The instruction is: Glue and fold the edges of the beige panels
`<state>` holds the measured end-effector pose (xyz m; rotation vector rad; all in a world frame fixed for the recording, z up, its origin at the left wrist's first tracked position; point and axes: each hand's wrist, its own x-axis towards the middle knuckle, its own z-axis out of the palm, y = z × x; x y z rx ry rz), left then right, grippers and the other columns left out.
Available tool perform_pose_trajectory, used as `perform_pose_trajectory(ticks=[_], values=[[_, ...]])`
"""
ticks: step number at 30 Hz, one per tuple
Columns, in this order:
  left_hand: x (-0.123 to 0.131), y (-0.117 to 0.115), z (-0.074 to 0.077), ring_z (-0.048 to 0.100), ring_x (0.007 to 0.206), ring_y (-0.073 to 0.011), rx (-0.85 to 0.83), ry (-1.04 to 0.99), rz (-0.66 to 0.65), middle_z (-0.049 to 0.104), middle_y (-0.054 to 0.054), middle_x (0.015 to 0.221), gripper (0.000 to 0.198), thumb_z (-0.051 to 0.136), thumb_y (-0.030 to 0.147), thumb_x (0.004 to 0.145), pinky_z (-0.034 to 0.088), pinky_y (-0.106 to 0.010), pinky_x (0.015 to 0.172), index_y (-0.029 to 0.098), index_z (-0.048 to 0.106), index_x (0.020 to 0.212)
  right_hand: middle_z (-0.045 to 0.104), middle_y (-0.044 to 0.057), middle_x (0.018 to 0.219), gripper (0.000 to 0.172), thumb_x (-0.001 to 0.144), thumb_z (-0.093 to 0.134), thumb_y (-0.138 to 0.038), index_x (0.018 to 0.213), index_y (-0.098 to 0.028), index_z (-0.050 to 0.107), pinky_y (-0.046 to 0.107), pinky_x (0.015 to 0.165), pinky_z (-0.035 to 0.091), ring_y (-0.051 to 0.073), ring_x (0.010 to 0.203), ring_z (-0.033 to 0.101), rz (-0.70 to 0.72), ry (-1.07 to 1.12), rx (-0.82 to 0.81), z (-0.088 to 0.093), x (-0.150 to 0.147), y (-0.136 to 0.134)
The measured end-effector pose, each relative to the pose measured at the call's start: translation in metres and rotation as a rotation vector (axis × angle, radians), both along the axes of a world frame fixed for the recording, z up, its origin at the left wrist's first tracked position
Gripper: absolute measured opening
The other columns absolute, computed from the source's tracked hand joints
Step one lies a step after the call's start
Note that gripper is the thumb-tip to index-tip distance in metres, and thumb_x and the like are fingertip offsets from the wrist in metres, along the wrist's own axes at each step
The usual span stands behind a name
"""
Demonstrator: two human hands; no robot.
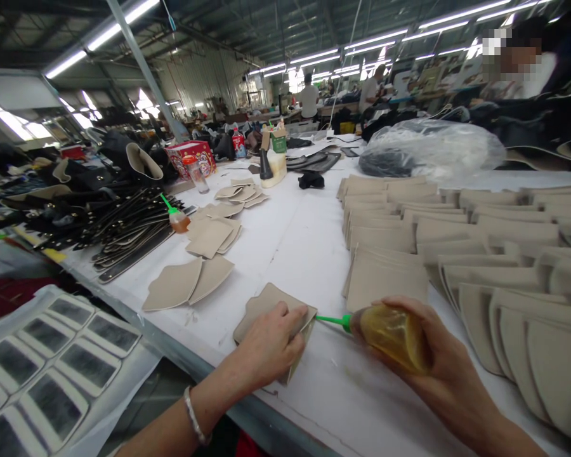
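My left hand [278, 343] grips a beige leather-like panel [261, 304] near the table's front edge, its fingers bent over the right corner. A second layer shows below that corner, and part of the panel is hidden under the hand. My right hand [438, 349] is wrapped round a squeeze bottle [393, 336] of amber liquid, tilted almost level. Its thin green nozzle [330, 319] points left, with the tip at the panel's right corner; whether it touches cannot be told. Several loose beige panels [174, 282] lie left of my hands.
Rows of overlapping beige panels [385, 273] cover the white table's right side. Dark straps [133, 235] are heaped at the left, near another green-nozzled bottle [178, 220]. Farther back are a red box [190, 157] and a clear plastic bag [433, 146]. Dark framed pieces [52, 403] lie lower left.
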<state>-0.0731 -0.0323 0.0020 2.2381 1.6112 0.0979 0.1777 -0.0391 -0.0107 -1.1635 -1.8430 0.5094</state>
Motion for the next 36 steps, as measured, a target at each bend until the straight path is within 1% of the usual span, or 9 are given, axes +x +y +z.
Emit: perform_pose_trajectory(ticks=[3, 7, 9, 14, 21, 26, 29, 33, 36], values=[[0.000, 0.000, 0.001, 0.059, 0.083, -0.0218, -0.002, -0.002, 0.004, 0.053, -0.004, 0.095, 0.046, 0.038, 0.025, 0.086, 0.045, -0.031, 0.073, 0.029, 0.045, 0.132, 0.056, 0.003, 0.108, 0.040, 0.083, 0.066, -0.038, 0.117, -0.030, 0.047, 0.028, 0.077, 0.050, 0.020, 0.090, 0.060, 0.010, -0.023, 0.025, 0.000, 0.001, 0.001], [0.001, 0.001, 0.002, 0.058, 0.082, -0.0214, -0.014, -0.009, 0.011, 0.053, -0.004, 0.094, 0.046, 0.038, 0.025, 0.085, 0.044, -0.031, 0.073, 0.029, 0.047, 0.131, 0.056, 0.002, 0.108, 0.043, 0.082, 0.068, -0.038, 0.119, -0.030, 0.045, 0.025, 0.073, 0.050, 0.018, 0.087, 0.060, 0.070, -0.009, -0.058, -0.001, 0.000, -0.004], [0.001, 0.001, 0.002, 0.058, 0.082, -0.0210, -0.017, -0.011, 0.017, 0.053, -0.004, 0.094, 0.046, 0.039, 0.025, 0.085, 0.044, -0.030, 0.073, 0.029, 0.047, 0.131, 0.056, 0.002, 0.109, 0.044, 0.082, 0.067, -0.040, 0.120, -0.031, 0.045, 0.026, 0.074, 0.050, 0.019, 0.088, 0.060, 0.049, 0.012, -0.087, -0.002, 0.001, -0.004], [0.000, 0.002, -0.001, 0.058, 0.083, -0.0203, -0.034, -0.023, 0.019, 0.052, -0.003, 0.094, 0.046, 0.039, 0.025, 0.086, 0.043, -0.029, 0.074, 0.030, 0.046, 0.131, 0.055, 0.002, 0.111, 0.045, 0.081, 0.068, -0.042, 0.119, -0.031, 0.046, 0.028, 0.079, 0.049, 0.020, 0.092, 0.058, -0.033, 0.031, -0.055, -0.010, 0.002, 0.003], [-0.001, 0.002, -0.002, 0.058, 0.084, -0.0204, -0.033, -0.034, 0.017, 0.053, -0.003, 0.094, 0.045, 0.039, 0.025, 0.087, 0.043, -0.029, 0.076, 0.030, 0.047, 0.130, 0.056, 0.001, 0.111, 0.045, 0.082, 0.067, -0.042, 0.120, -0.031, 0.046, 0.026, 0.080, 0.049, 0.020, 0.092, 0.060, 0.039, 0.043, -0.145, -0.010, -0.002, -0.005], [0.000, 0.003, 0.001, 0.059, 0.085, -0.0204, -0.038, -0.057, 0.011, 0.054, -0.003, 0.094, 0.045, 0.038, 0.024, 0.087, 0.043, -0.029, 0.075, 0.030, 0.046, 0.131, 0.055, 0.001, 0.108, 0.045, 0.081, 0.067, -0.044, 0.119, -0.031, 0.046, 0.027, 0.077, 0.049, 0.020, 0.088, 0.058, -0.073, 0.038, -0.100, -0.010, 0.001, 0.000], [-0.001, 0.003, 0.001, 0.059, 0.084, -0.0208, -0.032, -0.052, 0.009, 0.054, -0.003, 0.094, 0.045, 0.037, 0.024, 0.087, 0.044, -0.030, 0.075, 0.030, 0.047, 0.130, 0.056, 0.001, 0.109, 0.045, 0.080, 0.068, -0.044, 0.118, -0.031, 0.047, 0.028, 0.078, 0.049, 0.020, 0.090, 0.059, -0.049, 0.040, -0.118, -0.011, -0.001, -0.006], [-0.002, 0.003, -0.001, 0.059, 0.083, -0.0212, -0.015, -0.034, 0.009, 0.054, -0.003, 0.094, 0.044, 0.037, 0.025, 0.087, 0.044, -0.031, 0.075, 0.029, 0.047, 0.129, 0.056, 0.001, 0.112, 0.045, 0.081, 0.066, -0.044, 0.119, -0.031, 0.047, 0.028, 0.080, 0.050, 0.022, 0.094, 0.059, 0.014, 0.078, -0.217, -0.010, -0.004, -0.014], [-0.002, 0.002, 0.000, 0.059, 0.083, -0.0207, -0.019, -0.041, 0.003, 0.054, -0.003, 0.094, 0.045, 0.037, 0.024, 0.087, 0.044, -0.030, 0.076, 0.030, 0.046, 0.130, 0.056, 0.002, 0.110, 0.046, 0.081, 0.067, -0.045, 0.119, -0.030, 0.047, 0.030, 0.080, 0.049, 0.022, 0.092, 0.059, -0.035, 0.060, -0.178, -0.011, -0.003, -0.009]])
